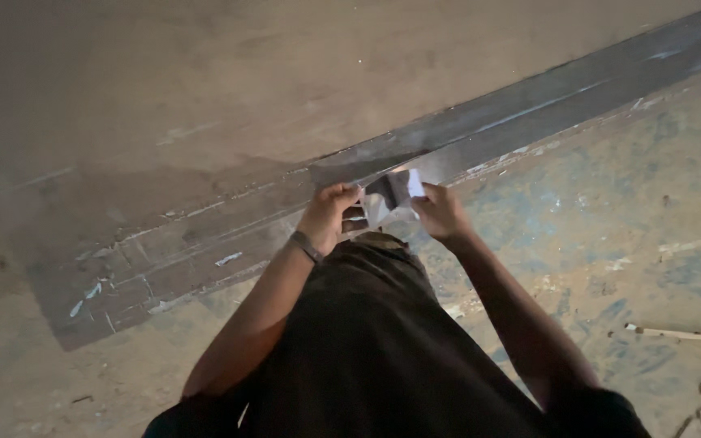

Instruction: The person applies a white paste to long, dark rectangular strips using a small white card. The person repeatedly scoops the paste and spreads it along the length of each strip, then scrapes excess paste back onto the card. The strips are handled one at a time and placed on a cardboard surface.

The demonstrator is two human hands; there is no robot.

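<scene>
Both of my hands are raised in front of my dark shirt and pinch a small crumpled sheet (389, 197), dark grey with a white edge. My left hand (330, 212) grips its left side; a dark band circles that wrist. My right hand (440, 212) holds its right side with the fingers curled over it. The sheet hangs between the two hands, just in front of the base of a plastered wall (204, 89).
A dark grey skirting strip (529, 109) runs diagonally along the foot of the wall, with torn pale tape scraps at its lower left. The floor (626, 211) is dusty and stained blue. A thin pale wooden stick (675, 333) and debris lie at the right.
</scene>
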